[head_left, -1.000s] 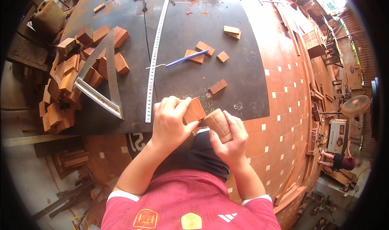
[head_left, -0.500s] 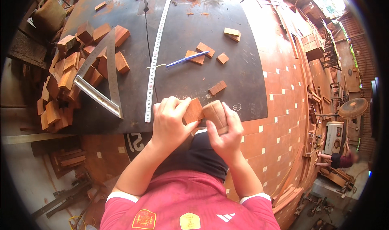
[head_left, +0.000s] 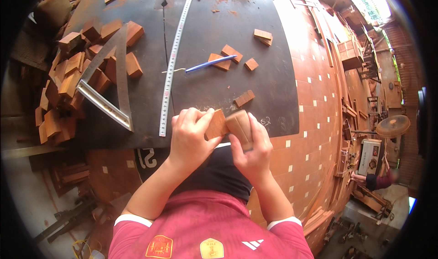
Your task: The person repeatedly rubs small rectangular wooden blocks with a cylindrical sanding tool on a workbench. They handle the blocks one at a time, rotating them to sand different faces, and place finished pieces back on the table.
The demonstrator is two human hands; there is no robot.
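At the table's near edge, my left hand (head_left: 189, 130) is closed on a reddish wooden block (head_left: 216, 125), with one flat face showing. My right hand (head_left: 252, 145) grips a paler brown block (head_left: 240, 127) with rounded edges and a line down its side. The two blocks meet or nearly meet at their edges; I cannot tell if they touch. Just beyond my hands, a small notched-looking wood piece (head_left: 244, 99) lies on the dark table (head_left: 200, 83). Farther off, a blue pen (head_left: 210, 64) rests across small wooden blocks (head_left: 232, 52).
A white measuring tape strip (head_left: 174, 60) runs along the tabletop, left of the pen. A metal triangular square (head_left: 122, 72) leans on a heap of wooden blocks (head_left: 70, 83) at the left. Tiled floor (head_left: 299, 168) lies at the right, with a fan (head_left: 393, 126) and another person (head_left: 381, 180) beyond.
The view has shifted a little, so the table's things sit slightly farther left. Both hands keep their grips; the paler block has moved slightly against the reddish one.
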